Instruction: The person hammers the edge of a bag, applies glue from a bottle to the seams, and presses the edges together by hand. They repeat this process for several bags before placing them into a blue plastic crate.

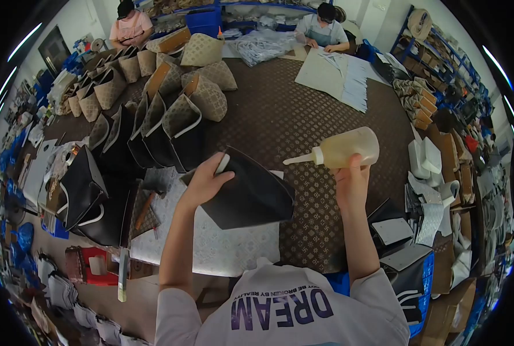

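Observation:
My left hand (207,181) grips the upper edge of a black bag body (248,190), which tilts over the front of the table. A pale strip shows at its rim beside my fingers. In my right hand (351,179) is a squeeze bottle (349,148) of yellowish liquid, lying nearly sideways. Its long white nozzle (299,159) points left toward the bag, apart from it. My right fingers wrap the bottle's underside and are partly hidden behind it.
Black bag bodies (182,138) stand in a row at left, with patterned beige ones (110,89) behind. A white sheet (234,248) covers the table's front edge. Two co-workers (324,32) sit across the table, near fringed pale material (338,75). Boxes (441,155) crowd the right.

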Available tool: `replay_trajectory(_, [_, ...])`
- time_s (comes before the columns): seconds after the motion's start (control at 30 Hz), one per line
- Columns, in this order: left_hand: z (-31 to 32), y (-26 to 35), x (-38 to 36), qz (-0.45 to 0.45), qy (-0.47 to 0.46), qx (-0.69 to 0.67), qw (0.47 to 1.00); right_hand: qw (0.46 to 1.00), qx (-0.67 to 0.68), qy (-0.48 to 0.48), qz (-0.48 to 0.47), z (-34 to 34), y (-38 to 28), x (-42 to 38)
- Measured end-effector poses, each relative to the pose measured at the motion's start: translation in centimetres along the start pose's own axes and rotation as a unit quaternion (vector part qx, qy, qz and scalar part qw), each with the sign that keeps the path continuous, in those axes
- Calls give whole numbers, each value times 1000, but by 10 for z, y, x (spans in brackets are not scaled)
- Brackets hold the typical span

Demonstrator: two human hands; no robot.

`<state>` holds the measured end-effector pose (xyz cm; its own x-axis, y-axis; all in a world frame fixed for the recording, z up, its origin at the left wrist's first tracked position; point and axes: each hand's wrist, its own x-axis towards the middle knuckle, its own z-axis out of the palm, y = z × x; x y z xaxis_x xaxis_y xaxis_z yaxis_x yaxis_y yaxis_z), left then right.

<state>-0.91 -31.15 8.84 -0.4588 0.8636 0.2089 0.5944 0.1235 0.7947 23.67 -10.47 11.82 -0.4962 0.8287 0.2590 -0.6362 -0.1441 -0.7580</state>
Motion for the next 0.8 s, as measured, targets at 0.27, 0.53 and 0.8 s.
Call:
replay_trajectory(0.27, [53, 8, 6, -23, 27, -69, 997, 994, -107, -15, -14, 22, 30, 15])
replay_trajectory(0.53, [73, 8, 6, 9, 52, -64, 997, 975, -201, -61, -69, 29, 37, 21])
replay_trajectory(0.8, [75, 3, 10, 9, 57, -54, 997, 964, -235, -63, -105, 23, 45, 28])
